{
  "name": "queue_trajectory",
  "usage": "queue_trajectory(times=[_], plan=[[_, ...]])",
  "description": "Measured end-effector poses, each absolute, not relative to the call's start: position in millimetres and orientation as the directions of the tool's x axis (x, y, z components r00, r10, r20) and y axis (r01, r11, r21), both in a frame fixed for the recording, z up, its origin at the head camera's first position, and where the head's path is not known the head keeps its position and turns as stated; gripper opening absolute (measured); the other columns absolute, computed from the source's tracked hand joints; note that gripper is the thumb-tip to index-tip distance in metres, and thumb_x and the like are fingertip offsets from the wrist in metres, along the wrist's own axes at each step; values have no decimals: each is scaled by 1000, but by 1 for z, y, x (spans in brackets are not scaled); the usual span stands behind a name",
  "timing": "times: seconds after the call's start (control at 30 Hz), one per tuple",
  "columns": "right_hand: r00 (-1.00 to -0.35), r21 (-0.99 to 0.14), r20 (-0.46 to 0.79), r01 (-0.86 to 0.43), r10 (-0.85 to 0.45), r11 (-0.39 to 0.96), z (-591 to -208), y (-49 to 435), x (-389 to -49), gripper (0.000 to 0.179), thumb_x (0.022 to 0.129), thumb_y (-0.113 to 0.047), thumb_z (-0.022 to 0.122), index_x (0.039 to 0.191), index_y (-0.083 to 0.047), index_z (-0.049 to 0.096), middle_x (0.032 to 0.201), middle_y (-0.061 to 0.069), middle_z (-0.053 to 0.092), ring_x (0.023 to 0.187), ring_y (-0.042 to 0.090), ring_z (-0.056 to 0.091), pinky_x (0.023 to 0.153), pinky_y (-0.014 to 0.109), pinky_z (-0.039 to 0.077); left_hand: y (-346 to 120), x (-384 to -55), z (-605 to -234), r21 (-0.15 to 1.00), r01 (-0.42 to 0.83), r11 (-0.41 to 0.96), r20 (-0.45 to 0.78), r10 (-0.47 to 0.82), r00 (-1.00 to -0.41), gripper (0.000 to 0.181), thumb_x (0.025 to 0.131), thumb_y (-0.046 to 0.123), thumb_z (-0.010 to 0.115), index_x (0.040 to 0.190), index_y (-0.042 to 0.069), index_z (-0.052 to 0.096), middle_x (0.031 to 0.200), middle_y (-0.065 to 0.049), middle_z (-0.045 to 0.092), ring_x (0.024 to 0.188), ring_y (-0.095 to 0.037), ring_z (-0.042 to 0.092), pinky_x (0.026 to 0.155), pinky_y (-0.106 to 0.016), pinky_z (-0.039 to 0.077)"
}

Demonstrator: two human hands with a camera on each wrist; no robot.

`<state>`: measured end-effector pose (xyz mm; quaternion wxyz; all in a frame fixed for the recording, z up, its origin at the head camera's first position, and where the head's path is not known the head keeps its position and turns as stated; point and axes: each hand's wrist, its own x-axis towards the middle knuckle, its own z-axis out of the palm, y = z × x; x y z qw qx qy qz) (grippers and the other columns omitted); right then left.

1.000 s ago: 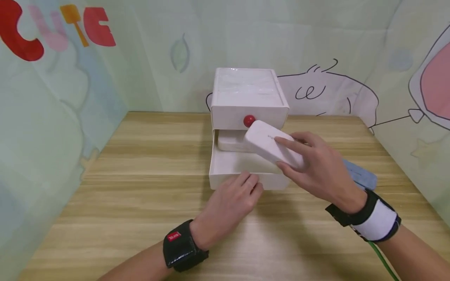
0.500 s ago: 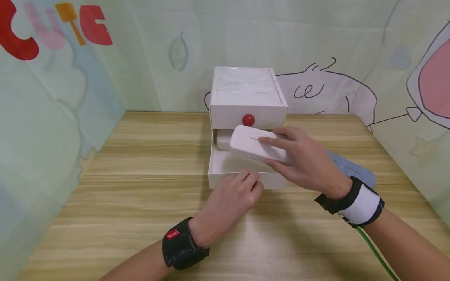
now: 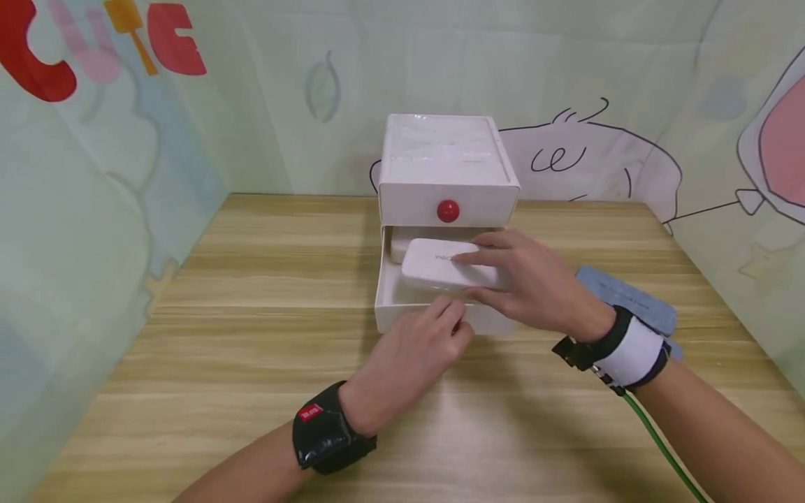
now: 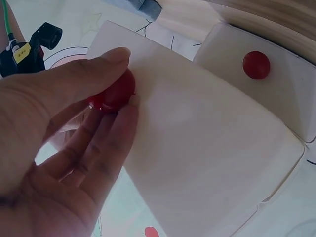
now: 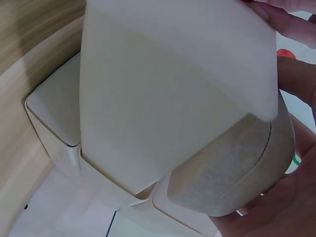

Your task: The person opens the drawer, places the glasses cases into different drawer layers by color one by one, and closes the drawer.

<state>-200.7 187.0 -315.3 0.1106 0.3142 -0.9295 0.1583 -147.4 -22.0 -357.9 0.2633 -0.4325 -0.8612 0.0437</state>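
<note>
My right hand [image 3: 534, 286] holds a white rounded case [image 3: 434, 269] with small dark lettering on top. Thumb and fingers grip its right end, over the pulled-out lower drawer [image 3: 393, 316] of a small white cabinet. In the right wrist view the case [image 5: 232, 168] shows a seam along its side, close by the drawer. Farther back in the drawer lies another white case [image 3: 398, 246], partly hidden behind the held one. At the drawer's front, my left hand [image 3: 409, 360] pinches a round red knob [image 4: 121, 94], seen in the left wrist view.
The cabinet's upper drawer is closed, with a red knob [image 3: 448, 211] on its front. A blue case [image 3: 629, 297] lies on the wooden table [image 3: 251, 335] to the right, with more blue below it behind the wrist. A printed backdrop [image 3: 277, 105] stands around the table.
My right hand has moved left and down with the white case, from in front of the upper drawer to over the lower one. The left hand stays at the knob.
</note>
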Motion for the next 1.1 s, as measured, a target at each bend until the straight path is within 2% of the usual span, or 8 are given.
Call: queue_trajectory(times=[0.13,0.27,0.53,0.73,0.9,1.1], plan=[[-769,-226,291,-633,-569,740,-314,185,-202,47,83,-31,86,127,-19,73,135,8,67,119,26,62,92,43,56,-22,-148,-358,-321,719,616,418,774,-476,15,91,9,76,106,12,76,101,0,63,91,-12,56,63,-16,50],[-766,-247,275,-640,-581,728,-315,185,-203,47,84,-30,86,128,-19,73,138,11,66,123,30,61,92,45,56,-22,-147,-359,-327,718,615,425,774,-470,15,91,8,75,105,12,76,100,0,63,90,-12,55,62,-16,49],[-736,-293,254,-677,-627,675,-316,185,-211,45,85,-30,84,128,-20,73,142,14,63,132,33,58,103,52,50,-22,-147,-359,-329,714,618,432,771,-468,13,92,8,75,104,11,75,106,-1,65,91,-13,55,62,-16,49],[-739,-402,205,-661,-641,634,-319,188,-222,46,85,-27,85,128,-21,73,147,15,58,138,35,53,107,54,46,-23,-147,-358,-326,716,618,436,770,-466,13,92,7,74,104,12,75,113,-2,67,96,-13,57,64,-17,52],[-759,-460,180,-627,-625,629,-324,190,-226,46,83,-26,86,127,-23,73,148,13,58,139,34,52,101,48,46,-23,-146,-359,-326,718,616,425,773,-470,14,93,8,73,106,13,74,120,-2,68,99,-13,58,66,-17,53],[-773,-490,157,-602,-615,631,-329,190,-230,45,82,-22,87,124,-22,75,142,12,63,134,30,58,94,42,46,-24,-144,-358,-329,714,617,404,776,-484,16,93,11,74,109,14,75,123,-3,69,101,-13,60,69,-18,55]])
